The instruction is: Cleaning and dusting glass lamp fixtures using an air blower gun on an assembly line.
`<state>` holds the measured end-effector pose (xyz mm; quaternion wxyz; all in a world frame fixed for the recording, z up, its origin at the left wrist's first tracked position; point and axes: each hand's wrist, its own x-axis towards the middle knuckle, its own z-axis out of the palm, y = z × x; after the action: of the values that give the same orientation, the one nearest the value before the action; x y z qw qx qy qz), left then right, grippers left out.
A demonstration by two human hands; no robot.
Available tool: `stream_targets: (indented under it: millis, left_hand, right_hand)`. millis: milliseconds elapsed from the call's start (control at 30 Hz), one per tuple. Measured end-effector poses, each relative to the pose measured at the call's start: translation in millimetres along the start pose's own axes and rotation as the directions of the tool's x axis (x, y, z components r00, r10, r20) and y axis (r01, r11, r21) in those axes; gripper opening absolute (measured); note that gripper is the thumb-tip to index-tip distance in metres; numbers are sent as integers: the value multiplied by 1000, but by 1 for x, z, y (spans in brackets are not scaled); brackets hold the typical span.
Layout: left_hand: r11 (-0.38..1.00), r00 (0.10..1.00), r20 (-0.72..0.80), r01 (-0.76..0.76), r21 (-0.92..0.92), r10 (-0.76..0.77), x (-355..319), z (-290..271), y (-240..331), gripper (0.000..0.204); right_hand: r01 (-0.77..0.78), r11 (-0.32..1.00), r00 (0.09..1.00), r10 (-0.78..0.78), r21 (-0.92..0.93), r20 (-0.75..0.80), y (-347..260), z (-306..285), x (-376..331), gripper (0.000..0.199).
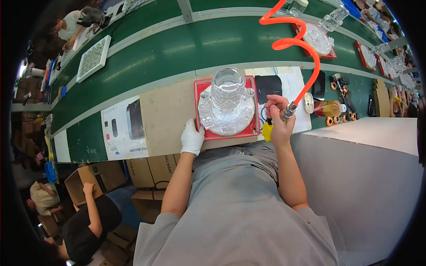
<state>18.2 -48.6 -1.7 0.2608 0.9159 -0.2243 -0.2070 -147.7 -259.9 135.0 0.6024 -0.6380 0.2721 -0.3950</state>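
Note:
A red square tray (200, 131) lies on the bench in front of me, bearing a round clear glass-like base with a tall transparent cylinder (228, 86) upright on it. Small clear knobs and blocks sit around the cylinder. My left hand (192, 138), in a white glove, grips the tray's near left edge; its fingertips are partly hidden. Just right of the tray, my bare right hand (280, 122) is wrapped round a yellow air blow gun (267, 131). A metal coupling (289, 111) joins the gun to an orange coiled hose (313, 57) coming from above.
Flat cardboard (166, 115) covers the bench beside the tray. To the right stand an amber bottle (330, 108), copper-coloured rings and dark tools. Beyond runs a green conveyor (168, 53) with similar red trays. A large pale box (364, 177) is at my right; people work at left.

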Motion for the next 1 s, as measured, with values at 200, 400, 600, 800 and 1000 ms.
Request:
stream_targets:
  millis: [200, 400, 600, 800, 1000]
  left_hand:
    - [1000, 1000, -4, 7, -5, -7, -1, -1, 0, 39]
    - [1000, 1000, -14, 4, 26, -4, -4, -4, 4, 39]
    - [1000, 1000, -18, -13, 24, 13, -4, -3, 6, 39]
    - [1000, 1000, 16, -20, 21, 19, 1, 4, -4, 40]
    - [999, 997, 61, -42, 10, 42, -5, 5, -12, 38]
  right_hand:
    - [-80, 990, 996, 84, 119, -27, 1, 0, -5, 20]
    - [-181, 924, 983, 184, 338, 21, 13, 20, -20, 18]
    - [-188, 870, 981, 186, 455, 49, 27, 36, -36, 14]
    - [-44, 970, 991, 73, 241, -112, 16, -7, -13, 14]
    - [64, 986, 981, -34, 157, -191, 22, -16, 27, 16]
